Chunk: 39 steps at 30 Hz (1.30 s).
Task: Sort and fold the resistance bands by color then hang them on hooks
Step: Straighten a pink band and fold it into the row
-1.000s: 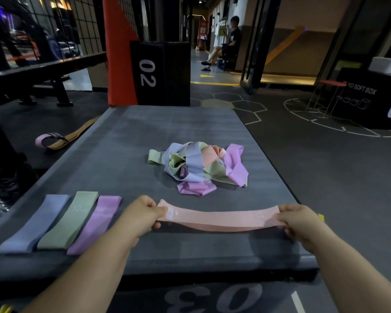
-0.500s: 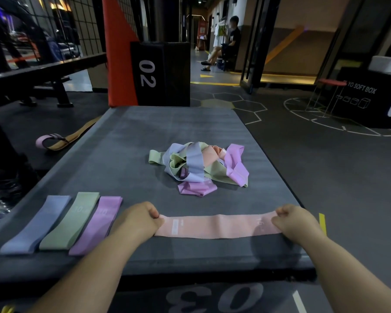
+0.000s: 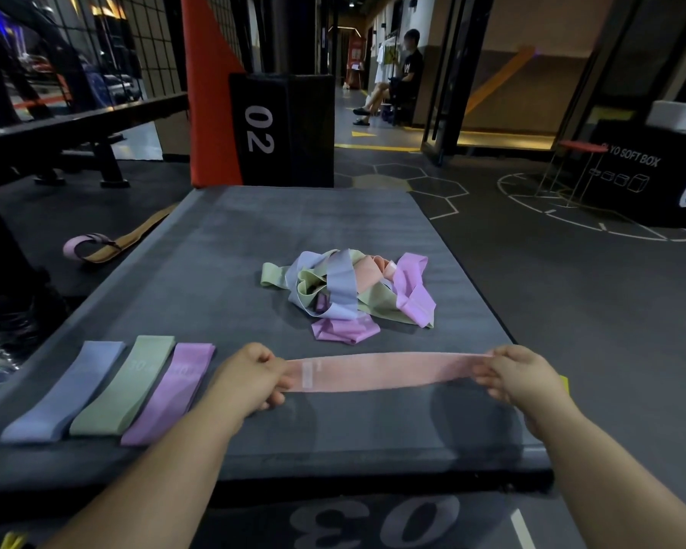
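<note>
Risk at the near edge: the pink band (image 3: pixel 385 370) was stretched taut close to the front edge of the box top (image 3: pixel 214 251). If either end slipped from its pinch, I judged it likely to snap toward the other hand or drop off the front.
Left hand (image 3: pixel 250 376): knuckles up, fingers curled under, thumb on top, gripping the band's left end just beside its white label. The forearm ran in low from the near left.
Right hand (image 3: pixel 519 376): a mirrored pose, fingers and thumb pinching the band's right end, with the forearm coming in from the near right.
Pink band: it lay flat and level between the two hands. Whether it touched the surface could not be told.
Fold risk: uneven pull might twist the loop, so the halves would not line up.
Sorted row: a blue band (image 3: pixel 64 390), a green band (image 3: pixel 125 384) and a purple band (image 3: pixel 171 390) lay flat side by side, left of the left hand. The left wrist was near the purple one and could nudge it.
Pile (image 3: pixel 349 295): a tangle of mixed colours in mid box top, well apart from the hands and unsorted.
Farther off: a strap (image 3: pixel 104 243) on the floor at left, a black box (image 3: pixel 282 128) marked 02, and a seated person (image 3: pixel 401 81) down the corridor.
Hooks: none in view.
</note>
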Available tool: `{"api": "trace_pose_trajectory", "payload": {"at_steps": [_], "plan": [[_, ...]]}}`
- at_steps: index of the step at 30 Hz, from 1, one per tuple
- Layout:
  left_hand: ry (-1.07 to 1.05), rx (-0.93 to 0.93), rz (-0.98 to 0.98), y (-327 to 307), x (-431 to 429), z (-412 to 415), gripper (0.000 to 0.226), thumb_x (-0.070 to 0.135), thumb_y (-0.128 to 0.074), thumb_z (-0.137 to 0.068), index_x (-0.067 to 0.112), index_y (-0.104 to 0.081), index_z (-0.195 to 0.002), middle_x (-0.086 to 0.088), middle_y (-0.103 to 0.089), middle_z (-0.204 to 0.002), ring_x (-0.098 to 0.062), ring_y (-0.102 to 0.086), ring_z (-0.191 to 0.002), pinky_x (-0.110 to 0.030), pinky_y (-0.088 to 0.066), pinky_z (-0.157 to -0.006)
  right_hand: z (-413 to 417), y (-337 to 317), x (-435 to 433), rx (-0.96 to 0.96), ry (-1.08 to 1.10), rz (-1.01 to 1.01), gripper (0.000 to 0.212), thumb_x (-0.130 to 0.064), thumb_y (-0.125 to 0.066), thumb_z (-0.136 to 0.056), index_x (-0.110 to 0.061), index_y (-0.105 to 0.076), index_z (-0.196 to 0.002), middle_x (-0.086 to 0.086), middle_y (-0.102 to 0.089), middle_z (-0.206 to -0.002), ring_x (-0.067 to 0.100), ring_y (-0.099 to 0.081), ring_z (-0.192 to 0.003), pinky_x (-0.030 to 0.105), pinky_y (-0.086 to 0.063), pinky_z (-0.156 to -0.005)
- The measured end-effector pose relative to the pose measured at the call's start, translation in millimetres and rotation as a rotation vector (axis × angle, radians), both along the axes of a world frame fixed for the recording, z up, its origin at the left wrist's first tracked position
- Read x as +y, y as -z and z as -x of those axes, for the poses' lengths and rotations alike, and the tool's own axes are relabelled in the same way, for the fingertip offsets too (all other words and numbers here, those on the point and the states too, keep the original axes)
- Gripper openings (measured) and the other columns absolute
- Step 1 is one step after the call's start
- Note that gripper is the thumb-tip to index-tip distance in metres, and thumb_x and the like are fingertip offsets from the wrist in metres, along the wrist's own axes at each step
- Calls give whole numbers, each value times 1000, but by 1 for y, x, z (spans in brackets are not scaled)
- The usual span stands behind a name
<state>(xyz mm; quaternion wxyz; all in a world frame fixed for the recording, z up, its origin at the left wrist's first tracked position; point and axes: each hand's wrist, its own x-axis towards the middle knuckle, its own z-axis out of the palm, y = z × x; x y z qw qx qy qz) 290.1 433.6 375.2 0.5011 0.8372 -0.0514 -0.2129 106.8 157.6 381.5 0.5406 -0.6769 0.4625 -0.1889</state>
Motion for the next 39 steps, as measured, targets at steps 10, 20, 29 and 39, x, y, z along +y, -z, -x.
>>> {"api": "trace_pose_trajectory", "payload": {"at_steps": [10,20,29,39], "plan": [[-113,-144,12,2,3,-2,24,15,-71,-78,15,-47,-79,-3,-65,-57,-6,-48,-34,-19,-31,-41,4,2,2,-57,-58,95,20,1,-76,-75,-11,-61,-70,3,-62,-64,14,-53,-54,28,-44,-61],[88,-349,-493,3,20,2,27,24,-66,-76,21,-39,-81,1,-57,-85,-25,-58,-82,-30,-45,-69,0,11,6,346,-256,415,24,-5,-67,-76,-23,-51,-76,-5,-55,-69,19,-52,-70,30,-38,-66],[165,-441,-548,1,21,5,26,29,-62,-79,22,-38,-84,2,-59,-84,-24,-58,-81,-30,-43,-65,-2,5,16,565,-298,568,24,-19,-59,-80,-26,-44,-98,-1,-53,-99,24,-54,-87,30,-41,-68],[352,-672,-289,-9,-17,42,41,38,-68,-80,30,-31,-98,14,-64,-76,-15,-60,-85,-30,-41,-68,-29,-5,76,170,-608,417,18,-32,-63,-90,-31,-67,-72,-16,-67,-71,-6,-59,-69,10,-42,-66]]}}
